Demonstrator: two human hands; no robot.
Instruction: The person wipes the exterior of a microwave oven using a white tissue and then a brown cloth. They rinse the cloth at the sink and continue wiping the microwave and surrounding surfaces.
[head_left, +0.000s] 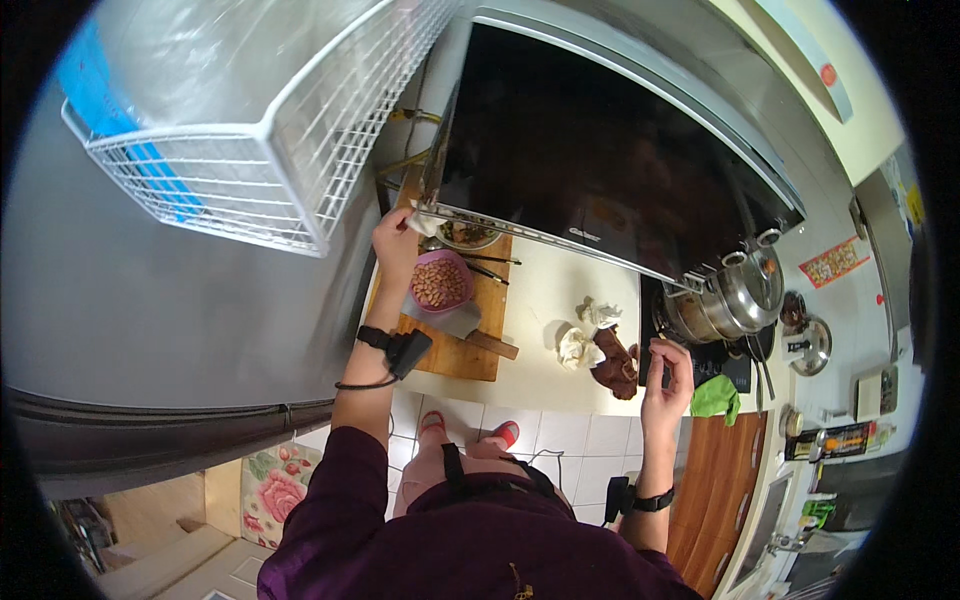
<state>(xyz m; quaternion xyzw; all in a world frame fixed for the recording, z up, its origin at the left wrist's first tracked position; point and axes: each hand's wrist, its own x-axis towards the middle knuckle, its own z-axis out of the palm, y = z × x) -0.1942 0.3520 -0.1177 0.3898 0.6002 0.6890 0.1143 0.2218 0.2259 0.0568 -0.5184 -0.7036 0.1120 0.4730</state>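
My left hand (396, 244) pinches a crumpled white tissue (427, 223) against the lower left corner of a black glass range hood (570, 142). Below that hand, a pink bowl of peanuts (441, 282) rests on a wooden cutting board (450, 364), partly over a cleaver's blade (450, 321). A dish of food (469, 234) is half hidden by the hood's edge. My right hand (671, 379) hovers over the counter's front edge, fingers bent and apart, with nothing seen in them. Beside it lie a dark brown cloth (616, 364) and crumpled white tissues (579, 349).
A stainless steel pot with a glass lid (724, 304) stands on the black cooktop (731, 371) at the right. A green cloth (716, 397) hangs at the counter edge. On the left, a white wire basket (217, 172) sits on a grey refrigerator (187, 322).
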